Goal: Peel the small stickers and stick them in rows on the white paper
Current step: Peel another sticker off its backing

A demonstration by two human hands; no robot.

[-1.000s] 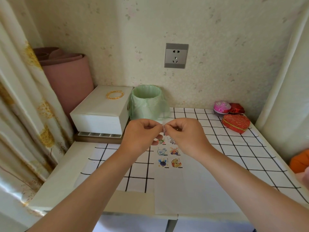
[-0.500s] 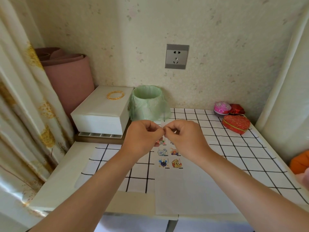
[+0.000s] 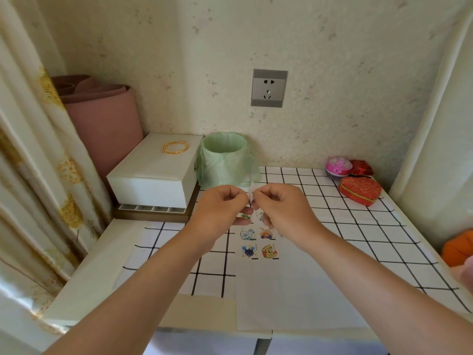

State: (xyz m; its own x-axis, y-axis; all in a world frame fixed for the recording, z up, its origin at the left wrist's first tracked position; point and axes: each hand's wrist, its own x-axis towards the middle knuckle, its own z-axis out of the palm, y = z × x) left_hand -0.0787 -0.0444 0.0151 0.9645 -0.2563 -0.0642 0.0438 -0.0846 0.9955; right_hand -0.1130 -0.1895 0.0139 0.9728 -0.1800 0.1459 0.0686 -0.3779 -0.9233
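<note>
My left hand (image 3: 220,206) and my right hand (image 3: 282,204) meet above the table, and both pinch a small white sticker piece (image 3: 251,192) between thumb and fingertips. Below them lies the white paper (image 3: 284,290) on the checked cloth. Several small cartoon stickers (image 3: 259,243) are stuck on it in rows of two; the top row is partly hidden by my fingers.
A small bin lined with a green bag (image 3: 223,160) stands behind my hands. A white box (image 3: 156,172) with a gold bangle on it sits at the back left. A red heart tin (image 3: 360,190) and pink box (image 3: 338,167) lie back right. Curtains flank the table.
Both hands stay together, working the small piece; a white tab now sticks up between the fingertips. The stickers on the paper are unchanged.
</note>
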